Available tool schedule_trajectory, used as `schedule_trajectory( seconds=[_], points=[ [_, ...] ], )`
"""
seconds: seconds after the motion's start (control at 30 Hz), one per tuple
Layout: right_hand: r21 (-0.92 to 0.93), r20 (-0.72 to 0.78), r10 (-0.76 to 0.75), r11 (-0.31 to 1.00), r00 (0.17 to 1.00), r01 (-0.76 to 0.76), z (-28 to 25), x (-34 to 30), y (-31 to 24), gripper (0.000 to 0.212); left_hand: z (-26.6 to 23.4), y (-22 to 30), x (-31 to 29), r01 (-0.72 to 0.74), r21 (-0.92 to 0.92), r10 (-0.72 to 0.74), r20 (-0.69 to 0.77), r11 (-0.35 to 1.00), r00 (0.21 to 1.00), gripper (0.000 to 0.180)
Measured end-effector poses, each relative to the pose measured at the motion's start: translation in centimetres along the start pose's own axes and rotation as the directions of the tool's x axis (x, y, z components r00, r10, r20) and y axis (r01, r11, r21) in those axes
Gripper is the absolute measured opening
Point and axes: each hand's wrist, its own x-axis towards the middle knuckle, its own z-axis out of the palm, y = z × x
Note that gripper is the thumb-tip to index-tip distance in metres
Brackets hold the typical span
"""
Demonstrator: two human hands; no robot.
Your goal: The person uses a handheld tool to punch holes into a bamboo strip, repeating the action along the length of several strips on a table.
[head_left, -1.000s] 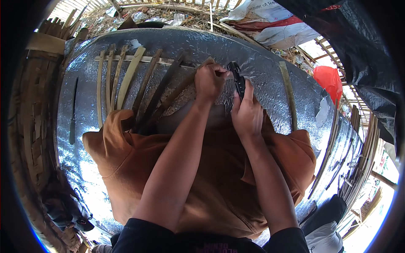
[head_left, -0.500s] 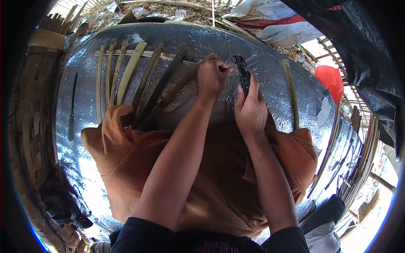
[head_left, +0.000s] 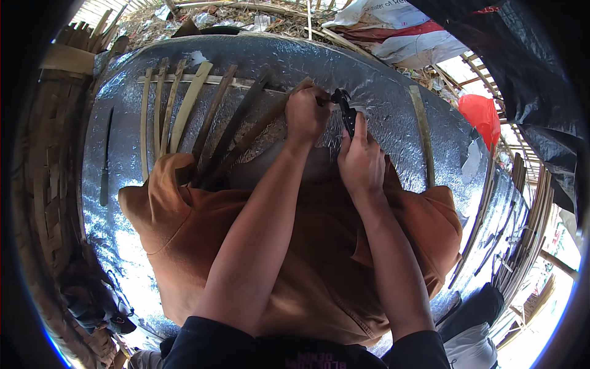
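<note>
My left hand (head_left: 305,117) is closed over the upper end of a brown wooden slat (head_left: 261,126), its thumb and fingertips pinched together. What they pinch is too small to make out. My right hand (head_left: 362,160) is wrapped round the handle of a small black hammer (head_left: 345,111), whose head is close beside the left fingertips. To the left, several upright slats, among them a pale one (head_left: 190,107), are spread across a thin crosspiece (head_left: 215,80) running toward my left hand. A brown garment (head_left: 295,258) lies across my lap under both forearms.
Silver foil sheeting (head_left: 393,111) covers the work surface. A long knife (head_left: 105,160) lies at far left, and a separate slat (head_left: 423,135) at right. A red plastic bag (head_left: 478,117) hangs beyond the right edge. Woven bamboo (head_left: 46,166) borders the left.
The hammer has shifted slightly left and down, its head now nearer my left fingertips and turned differently. My right hand has moved slightly with it; my left hand stays nearly in place.
</note>
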Motion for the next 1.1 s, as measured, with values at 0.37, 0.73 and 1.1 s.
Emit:
schedule_trajectory(
  seconds=[0.37, 0.73, 1.1],
  points=[
    [0.029, -0.015, 0.024, 0.999, 1.000, -0.023, 0.16, -0.03, 0.28, 0.047, 0.22, -0.14, 0.10, -0.009, -0.052, 0.010, 0.006, 0.999, 1.000, 0.020],
    [0.058, 0.024, 0.034, 0.998, 0.999, -0.036, -0.31, 0.06, -0.09, 0.047, 0.36, -0.37, 0.20, 0.023, -0.014, -0.023, 0.008, 1.000, 1.000, 0.014],
    [0.100, -0.129, -0.065, 0.992, 0.989, 0.078, 0.01, 0.17, 0.21, 0.050, 0.67, -0.48, 0.14, 0.022, -0.014, -0.023, -0.012, 1.000, 1.000, 0.017]
  ],
)
